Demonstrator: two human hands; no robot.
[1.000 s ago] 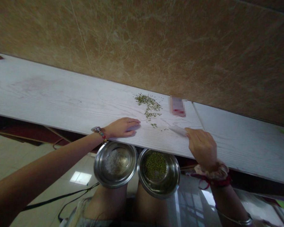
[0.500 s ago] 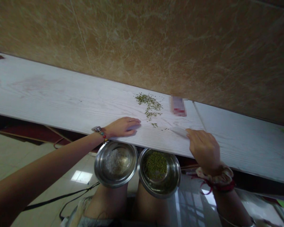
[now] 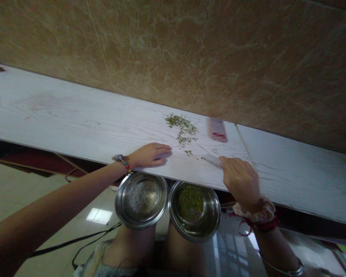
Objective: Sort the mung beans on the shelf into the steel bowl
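Note:
Small green beans, like mung beans (image 3: pixel 181 124), lie scattered on a narrow white wooden table (image 3: pixel 127 115). My left hand (image 3: pixel 150 154) rests flat on the tabletop, fingers stretched out, left of the beans. My right hand (image 3: pixel 240 179) grips a pale, translucent flat utensil (image 3: pixel 212 160); its exact kind is unclear. The utensil's tip is low at the tabletop, beside a few stray beans. Below the table edge, on my lap, one steel bowl (image 3: pixel 215 219) holds many green beans. A second steel bowl (image 3: pixel 122 217) to its left holds whitish grains.
A small blurred-out packet or card (image 3: pixel 217 129) lies near the wall, right of the beans. The brown marbled wall (image 3: pixel 173 54) runs along the table's back edge. A black strap (image 3: pixel 75 241) hangs at lower left above the tiled floor (image 3: pixel 5 200).
My right hand has moved a little to the left with the utensil, whose tip is now at the stray beans. My left hand and both bowls look unmoved.

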